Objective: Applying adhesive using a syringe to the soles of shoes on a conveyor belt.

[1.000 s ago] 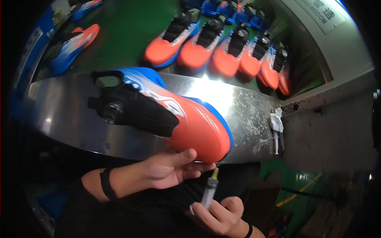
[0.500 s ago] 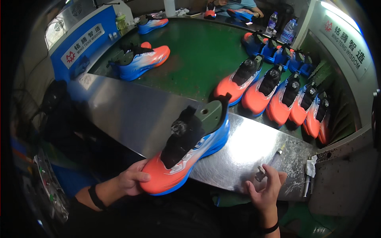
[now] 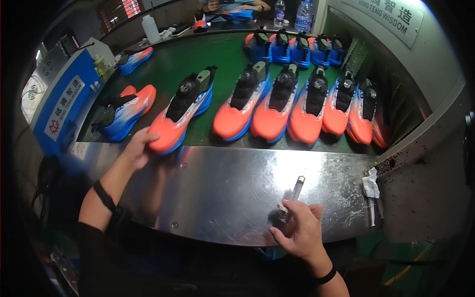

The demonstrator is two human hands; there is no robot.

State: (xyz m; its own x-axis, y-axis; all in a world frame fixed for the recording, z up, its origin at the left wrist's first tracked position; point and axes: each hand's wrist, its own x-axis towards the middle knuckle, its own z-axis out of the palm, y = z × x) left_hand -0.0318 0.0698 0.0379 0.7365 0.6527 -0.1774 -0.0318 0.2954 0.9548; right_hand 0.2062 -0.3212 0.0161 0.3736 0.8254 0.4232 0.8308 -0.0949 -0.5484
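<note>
My left hand (image 3: pixel 138 150) grips the toe of an orange, white and blue athletic shoe (image 3: pixel 157 129). Black fabric and a round dial sit at its throat, and a green insert fills the heel opening. Toe toward me, the shoe is over the near edge of the green surface, left of a row of like shoes (image 3: pixel 273 115). Above the metal ledge, my right hand (image 3: pixel 300 228) is closed on a syringe (image 3: pixel 298 188), its tip pointing away from me. A small whitish crumpled bit (image 3: pixel 282 208) shows by the fingers.
Beneath my hands runs a metal ledge (image 3: pixel 217 193), bordering the green work surface (image 3: pixel 183 54). A second row of shoes (image 3: pixel 298 51) stands behind. At left lies another shoe (image 3: pixel 126 114). A crumpled tissue (image 3: pixel 371 184) lies at right. Across the surface sits another person (image 3: pixel 235 7).
My left hand has carried the shoe away from me, from above the ledge to beside the row. My right hand has shifted left with the syringe. The view has turned right.
</note>
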